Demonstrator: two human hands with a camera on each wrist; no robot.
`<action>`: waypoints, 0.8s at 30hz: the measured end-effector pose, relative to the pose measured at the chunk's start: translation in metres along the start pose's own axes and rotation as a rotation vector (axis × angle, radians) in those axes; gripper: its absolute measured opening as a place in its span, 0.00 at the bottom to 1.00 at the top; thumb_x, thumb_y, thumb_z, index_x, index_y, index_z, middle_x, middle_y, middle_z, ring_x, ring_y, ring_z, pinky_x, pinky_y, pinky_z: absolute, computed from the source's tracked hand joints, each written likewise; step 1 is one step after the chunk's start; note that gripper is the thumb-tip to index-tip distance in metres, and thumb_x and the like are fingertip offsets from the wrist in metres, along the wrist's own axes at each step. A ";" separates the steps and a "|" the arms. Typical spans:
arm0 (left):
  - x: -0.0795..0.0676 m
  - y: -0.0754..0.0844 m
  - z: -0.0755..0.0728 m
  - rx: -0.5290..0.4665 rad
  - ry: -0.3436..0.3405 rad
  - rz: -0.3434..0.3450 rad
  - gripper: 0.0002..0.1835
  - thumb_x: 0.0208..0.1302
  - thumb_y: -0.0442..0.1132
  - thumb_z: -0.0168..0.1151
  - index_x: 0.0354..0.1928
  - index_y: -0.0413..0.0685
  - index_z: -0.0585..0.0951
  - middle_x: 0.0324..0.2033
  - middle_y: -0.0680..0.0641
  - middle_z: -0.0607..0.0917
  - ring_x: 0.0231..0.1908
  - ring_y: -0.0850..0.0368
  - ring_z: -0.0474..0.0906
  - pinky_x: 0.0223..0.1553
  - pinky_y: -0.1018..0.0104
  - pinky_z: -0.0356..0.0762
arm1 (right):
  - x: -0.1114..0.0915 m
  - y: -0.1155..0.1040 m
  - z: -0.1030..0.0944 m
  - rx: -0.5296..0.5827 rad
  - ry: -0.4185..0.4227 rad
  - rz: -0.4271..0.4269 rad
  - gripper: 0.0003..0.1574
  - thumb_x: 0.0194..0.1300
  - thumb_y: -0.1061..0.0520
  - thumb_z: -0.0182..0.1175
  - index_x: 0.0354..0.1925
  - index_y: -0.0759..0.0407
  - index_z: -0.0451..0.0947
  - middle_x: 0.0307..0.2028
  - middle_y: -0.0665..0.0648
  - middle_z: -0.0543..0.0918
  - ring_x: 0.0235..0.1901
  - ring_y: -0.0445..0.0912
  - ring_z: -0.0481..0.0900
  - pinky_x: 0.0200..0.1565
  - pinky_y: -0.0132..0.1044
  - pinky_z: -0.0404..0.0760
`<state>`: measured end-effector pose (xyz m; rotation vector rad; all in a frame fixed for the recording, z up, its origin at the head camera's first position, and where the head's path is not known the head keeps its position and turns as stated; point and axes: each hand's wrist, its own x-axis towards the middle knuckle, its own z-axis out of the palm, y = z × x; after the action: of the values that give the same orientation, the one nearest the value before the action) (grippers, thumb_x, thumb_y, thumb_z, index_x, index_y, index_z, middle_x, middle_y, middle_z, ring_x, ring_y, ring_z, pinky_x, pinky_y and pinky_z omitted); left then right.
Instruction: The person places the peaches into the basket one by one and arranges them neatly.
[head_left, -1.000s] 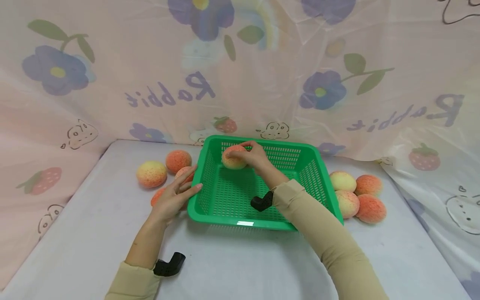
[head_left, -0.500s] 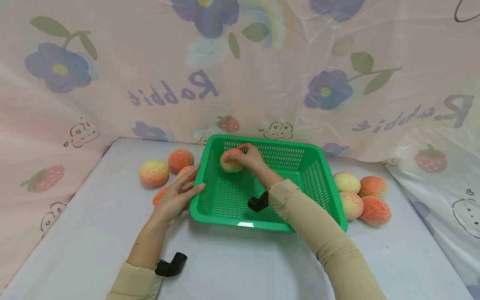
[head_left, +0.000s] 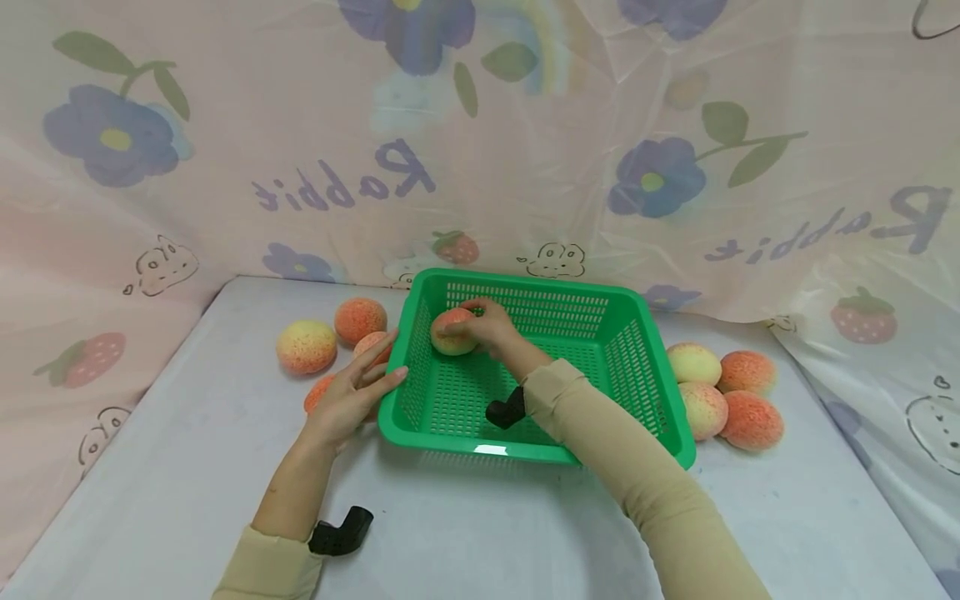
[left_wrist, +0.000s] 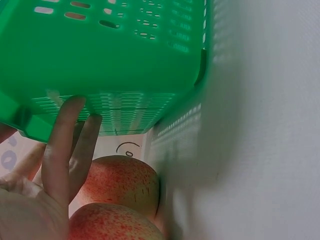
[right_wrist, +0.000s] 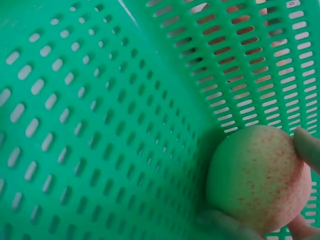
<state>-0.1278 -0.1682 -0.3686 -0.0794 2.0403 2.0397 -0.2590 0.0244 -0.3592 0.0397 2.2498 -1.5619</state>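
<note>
A green perforated basket (head_left: 491,451) stands mid-table. Inside it, at the far left corner, my right hand (head_left: 491,327) holds a red-and-yellow peach (head_left: 452,333); in the right wrist view, thumb and fingertips grip the sides of this peach (right_wrist: 257,177), low beside the slotted wall. My left hand (head_left: 347,404) touches the basket's left rim with fairly straight fingers. From the left wrist view, fingers of this hand (left_wrist: 67,150) lie against the outer wall of the basket (left_wrist: 115,65). Two reddish peaches, one of them this nearer peach (left_wrist: 115,222), sit just beyond the hand.
Left of the basket lie several peaches, among them a yellow peach (head_left: 307,347) and a red peach (head_left: 361,322). More sit against its right side, including a red peach (head_left: 752,421). A printed curtain (head_left: 525,167) hangs behind the white table (head_left: 465,533).
My right hand has moved the peach left and lower, toward the near-left of the basket's far corner. The left hand keeps its place at the rim.
</note>
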 end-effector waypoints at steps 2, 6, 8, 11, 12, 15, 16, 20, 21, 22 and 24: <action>0.000 0.000 0.000 0.004 0.002 -0.002 0.35 0.70 0.45 0.57 0.74 0.69 0.55 0.67 0.36 0.65 0.55 0.47 0.76 0.46 0.63 0.79 | 0.000 -0.001 0.000 0.015 -0.009 0.007 0.40 0.56 0.59 0.70 0.65 0.59 0.66 0.64 0.66 0.65 0.61 0.61 0.69 0.55 0.58 0.74; 0.000 0.000 0.000 0.003 0.004 -0.001 0.35 0.70 0.45 0.57 0.74 0.69 0.55 0.68 0.37 0.65 0.55 0.47 0.76 0.46 0.62 0.79 | -0.002 -0.005 -0.005 0.033 -0.040 0.039 0.42 0.57 0.59 0.69 0.67 0.56 0.64 0.68 0.65 0.61 0.65 0.62 0.65 0.58 0.59 0.71; 0.001 -0.001 0.000 0.003 0.000 0.002 0.35 0.70 0.45 0.57 0.74 0.69 0.54 0.68 0.36 0.65 0.55 0.47 0.76 0.46 0.62 0.79 | -0.003 -0.007 -0.008 0.025 -0.048 0.047 0.42 0.58 0.58 0.69 0.68 0.55 0.64 0.70 0.63 0.59 0.65 0.62 0.64 0.58 0.59 0.71; 0.002 -0.002 0.000 -0.006 -0.004 0.002 0.35 0.69 0.45 0.57 0.74 0.69 0.54 0.67 0.37 0.66 0.54 0.48 0.77 0.46 0.62 0.80 | -0.006 -0.012 -0.015 0.026 -0.061 0.049 0.40 0.60 0.57 0.67 0.68 0.53 0.64 0.72 0.60 0.56 0.66 0.61 0.64 0.58 0.58 0.71; 0.002 -0.002 0.000 -0.007 -0.007 0.001 0.36 0.69 0.46 0.58 0.74 0.69 0.54 0.67 0.37 0.66 0.54 0.49 0.77 0.46 0.62 0.79 | -0.008 -0.014 -0.017 0.029 -0.064 0.044 0.40 0.61 0.57 0.67 0.68 0.53 0.65 0.72 0.59 0.56 0.66 0.61 0.64 0.58 0.58 0.71; 0.002 -0.003 -0.001 -0.003 0.003 -0.002 0.36 0.69 0.46 0.58 0.74 0.69 0.55 0.67 0.38 0.66 0.54 0.49 0.77 0.46 0.62 0.79 | -0.015 -0.020 -0.023 0.058 -0.077 0.028 0.39 0.61 0.55 0.67 0.68 0.52 0.65 0.72 0.58 0.57 0.67 0.59 0.62 0.61 0.59 0.68; 0.002 -0.003 -0.001 0.004 0.007 -0.003 0.35 0.69 0.47 0.58 0.74 0.69 0.55 0.67 0.38 0.66 0.54 0.49 0.76 0.46 0.63 0.79 | -0.017 -0.021 -0.025 0.066 -0.079 0.019 0.39 0.61 0.55 0.67 0.68 0.52 0.65 0.71 0.59 0.58 0.67 0.59 0.62 0.61 0.59 0.68; 0.000 -0.002 -0.001 0.027 0.023 -0.009 0.36 0.68 0.48 0.58 0.74 0.69 0.55 0.67 0.38 0.66 0.54 0.49 0.76 0.45 0.64 0.79 | -0.025 -0.026 -0.032 0.114 -0.085 -0.008 0.40 0.60 0.55 0.68 0.68 0.51 0.65 0.72 0.59 0.58 0.68 0.59 0.62 0.63 0.58 0.66; 0.000 -0.002 -0.001 0.032 0.023 -0.010 0.36 0.68 0.48 0.58 0.74 0.69 0.55 0.67 0.38 0.66 0.54 0.49 0.76 0.45 0.64 0.79 | -0.027 -0.026 -0.033 0.127 -0.086 -0.013 0.40 0.60 0.55 0.68 0.68 0.51 0.65 0.72 0.59 0.58 0.68 0.59 0.62 0.63 0.58 0.66; -0.001 -0.001 0.000 0.035 0.021 -0.010 0.36 0.68 0.49 0.58 0.74 0.69 0.54 0.67 0.38 0.66 0.54 0.50 0.76 0.45 0.65 0.78 | -0.029 -0.026 -0.035 0.138 -0.087 -0.017 0.40 0.60 0.56 0.68 0.68 0.51 0.65 0.72 0.58 0.58 0.67 0.59 0.62 0.63 0.58 0.66; -0.001 -0.001 0.001 0.031 0.017 -0.011 0.36 0.68 0.49 0.58 0.74 0.68 0.54 0.67 0.38 0.66 0.54 0.50 0.76 0.45 0.65 0.79 | -0.033 -0.027 -0.039 0.158 -0.090 -0.024 0.40 0.60 0.56 0.67 0.68 0.52 0.65 0.71 0.59 0.59 0.67 0.58 0.63 0.63 0.58 0.66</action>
<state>-0.1268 -0.1675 -0.3690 -0.1023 2.0771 2.0068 -0.2469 0.0562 -0.3124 -0.0140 2.0620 -1.7158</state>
